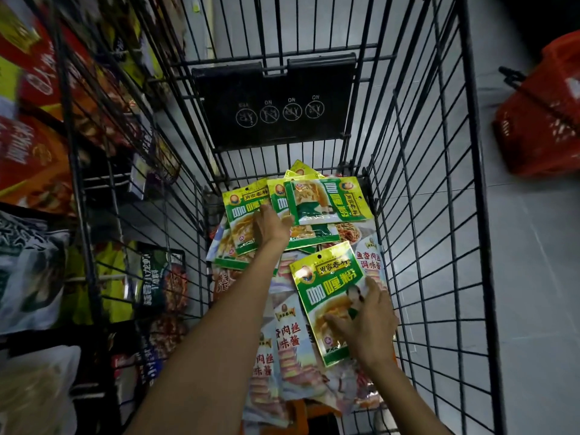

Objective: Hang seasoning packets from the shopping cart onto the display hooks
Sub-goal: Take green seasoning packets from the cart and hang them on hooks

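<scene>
Grey floor [533,262] tiles run under a black wire cart [423,183], with a red basket [543,120] on the floor to the right. On the left, a display rack [103,120] holds many hanging bags just beside the cart. A black flap [273,105] with round warning signs hangs on the far wall of the cart.

Your two hands are apart, both reaching down inside the cart. Your right hand [370,321] holds one green packet [326,287] on its right edge, thumb on the front, and the packet is tilted above the white packets [288,350] that cover the cart bottom. Your left hand [270,229] lies farther away on the pile of green packets [326,199] at the far end. Whether its fingers grip a packet or only touch it, I cannot tell.
</scene>
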The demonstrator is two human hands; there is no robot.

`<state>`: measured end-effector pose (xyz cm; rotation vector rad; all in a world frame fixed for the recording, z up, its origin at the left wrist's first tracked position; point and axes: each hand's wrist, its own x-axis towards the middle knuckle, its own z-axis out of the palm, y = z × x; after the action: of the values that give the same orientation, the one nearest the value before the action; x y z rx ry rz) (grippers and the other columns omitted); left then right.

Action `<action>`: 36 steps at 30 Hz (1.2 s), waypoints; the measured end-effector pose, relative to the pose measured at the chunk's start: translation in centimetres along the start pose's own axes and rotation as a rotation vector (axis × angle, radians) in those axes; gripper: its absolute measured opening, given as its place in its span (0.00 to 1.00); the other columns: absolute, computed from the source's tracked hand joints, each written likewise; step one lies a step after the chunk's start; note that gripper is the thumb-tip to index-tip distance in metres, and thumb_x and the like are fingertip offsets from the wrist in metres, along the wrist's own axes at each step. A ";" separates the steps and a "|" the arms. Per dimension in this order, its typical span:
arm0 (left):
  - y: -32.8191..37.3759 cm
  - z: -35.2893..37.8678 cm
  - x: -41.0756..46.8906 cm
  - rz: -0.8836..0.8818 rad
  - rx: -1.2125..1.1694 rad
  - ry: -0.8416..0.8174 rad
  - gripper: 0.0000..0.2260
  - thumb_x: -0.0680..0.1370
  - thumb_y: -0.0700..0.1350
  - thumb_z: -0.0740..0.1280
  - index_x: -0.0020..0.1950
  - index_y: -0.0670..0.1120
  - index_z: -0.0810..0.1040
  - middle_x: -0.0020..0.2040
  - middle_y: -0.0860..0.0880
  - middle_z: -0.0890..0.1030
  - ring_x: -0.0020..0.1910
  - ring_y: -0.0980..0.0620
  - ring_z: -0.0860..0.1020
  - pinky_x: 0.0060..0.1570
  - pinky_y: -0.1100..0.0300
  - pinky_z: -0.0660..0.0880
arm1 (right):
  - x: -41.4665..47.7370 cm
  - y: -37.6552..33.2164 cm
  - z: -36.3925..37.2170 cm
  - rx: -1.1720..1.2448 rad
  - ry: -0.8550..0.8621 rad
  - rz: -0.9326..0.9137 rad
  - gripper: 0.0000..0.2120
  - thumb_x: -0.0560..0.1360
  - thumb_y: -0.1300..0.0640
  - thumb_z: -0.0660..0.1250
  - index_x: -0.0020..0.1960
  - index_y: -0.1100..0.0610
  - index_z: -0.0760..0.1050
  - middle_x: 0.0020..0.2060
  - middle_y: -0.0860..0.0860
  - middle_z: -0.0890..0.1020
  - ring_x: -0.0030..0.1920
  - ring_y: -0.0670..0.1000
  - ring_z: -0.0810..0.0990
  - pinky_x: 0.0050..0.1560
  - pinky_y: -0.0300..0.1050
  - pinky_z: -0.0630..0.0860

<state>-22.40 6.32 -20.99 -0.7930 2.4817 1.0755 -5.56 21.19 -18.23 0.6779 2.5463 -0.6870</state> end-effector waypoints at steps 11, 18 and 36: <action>-1.4 -2.0 -0.2 -0.222 -0.547 -0.156 0.07 0.73 0.35 0.71 0.44 0.41 0.73 0.43 0.44 0.78 0.45 0.46 0.77 0.49 0.54 0.75 | 0.7 0.0 -2.8 0.453 -0.160 0.192 0.11 0.70 0.58 0.75 0.44 0.55 0.72 0.45 0.55 0.81 0.46 0.56 0.81 0.47 0.54 0.81; -2.8 -5.9 -2.4 -0.297 -0.749 -0.098 0.19 0.75 0.34 0.67 0.65 0.35 0.70 0.62 0.38 0.76 0.60 0.39 0.76 0.61 0.41 0.72 | -0.6 -0.5 -4.6 0.735 -0.249 0.177 0.08 0.71 0.65 0.71 0.43 0.54 0.74 0.46 0.55 0.80 0.43 0.51 0.80 0.33 0.38 0.75; -1.4 -22.5 -21.7 0.083 -0.623 0.247 0.17 0.73 0.59 0.68 0.54 0.49 0.79 0.50 0.48 0.81 0.48 0.49 0.78 0.48 0.54 0.74 | -8.2 -7.3 -19.1 1.029 -0.488 -0.044 0.15 0.67 0.52 0.72 0.48 0.60 0.74 0.45 0.58 0.83 0.45 0.56 0.83 0.44 0.52 0.82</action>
<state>-5.87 -3.33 3.73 -1.0452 2.3941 1.9321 -7.96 23.40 3.56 0.6227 1.6418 -1.9315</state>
